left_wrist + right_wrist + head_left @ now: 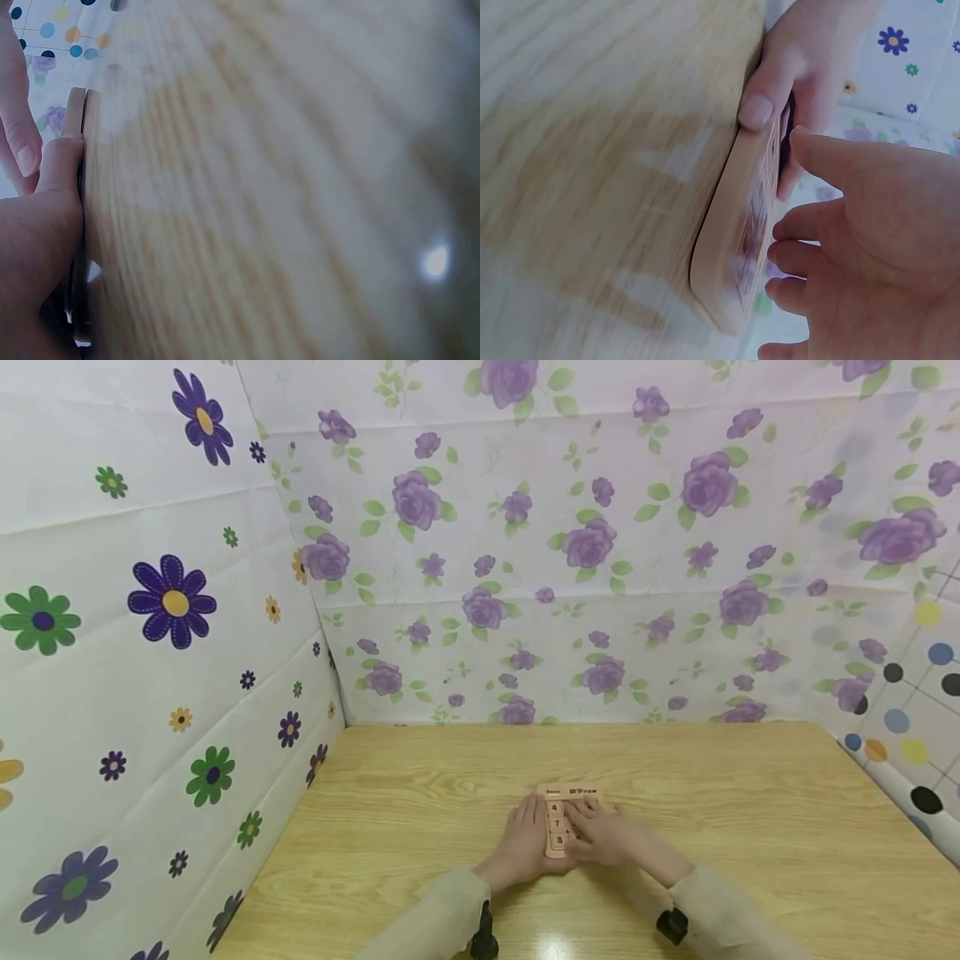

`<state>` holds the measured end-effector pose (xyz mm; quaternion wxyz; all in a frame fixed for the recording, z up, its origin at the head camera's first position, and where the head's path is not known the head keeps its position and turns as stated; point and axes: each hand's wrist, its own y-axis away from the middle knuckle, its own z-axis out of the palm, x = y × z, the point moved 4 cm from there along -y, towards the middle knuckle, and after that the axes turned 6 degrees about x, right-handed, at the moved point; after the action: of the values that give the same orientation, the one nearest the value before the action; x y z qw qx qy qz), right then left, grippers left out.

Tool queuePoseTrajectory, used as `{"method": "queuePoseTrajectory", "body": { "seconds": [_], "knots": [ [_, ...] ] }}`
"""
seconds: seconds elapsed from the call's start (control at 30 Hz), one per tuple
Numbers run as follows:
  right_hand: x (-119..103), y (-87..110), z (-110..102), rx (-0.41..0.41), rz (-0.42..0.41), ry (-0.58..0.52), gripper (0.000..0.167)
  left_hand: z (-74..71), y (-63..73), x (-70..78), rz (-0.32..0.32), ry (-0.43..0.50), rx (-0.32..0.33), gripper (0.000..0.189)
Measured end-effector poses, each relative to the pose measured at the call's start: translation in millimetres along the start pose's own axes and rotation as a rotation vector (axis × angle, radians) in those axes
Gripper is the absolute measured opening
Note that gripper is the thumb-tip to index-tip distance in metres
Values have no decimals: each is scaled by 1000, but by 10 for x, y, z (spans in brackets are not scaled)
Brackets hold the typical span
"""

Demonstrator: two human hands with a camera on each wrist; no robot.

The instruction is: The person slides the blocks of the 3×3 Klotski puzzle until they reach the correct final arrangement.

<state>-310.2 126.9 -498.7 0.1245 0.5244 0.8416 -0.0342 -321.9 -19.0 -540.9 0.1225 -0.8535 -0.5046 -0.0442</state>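
A wooden number slide puzzle (564,792) lies flat on the table, with tiles 4, 7 and 8 showing in its left column. My left hand (521,845) holds the puzzle at its near left corner, fingers along the left side. In the right wrist view the left thumb (763,101) presses on the near edge of the wooden frame (718,240). Over the tiles is my right hand (609,837), fingers slightly bent, thumb and fingertips right at the puzzle's face. It hides most of the middle and right columns.
The wood-grain table (420,777) spreads out on all sides of the puzzle. A cloth with purple roses (480,610) hangs behind it, a flowered cloth (150,693) on the left and a dotted one (900,718) on the right. Dark bands (672,925) sit at both wrists.
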Motion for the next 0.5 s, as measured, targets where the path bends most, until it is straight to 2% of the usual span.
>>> {"method": "queuePoseTrajectory", "body": {
  "seconds": [0.5],
  "knots": [
    [153, 43, -18, 12, 51, -37, 71, 62, -27, -30, -20, 36, -7, 119]
  ]
}}
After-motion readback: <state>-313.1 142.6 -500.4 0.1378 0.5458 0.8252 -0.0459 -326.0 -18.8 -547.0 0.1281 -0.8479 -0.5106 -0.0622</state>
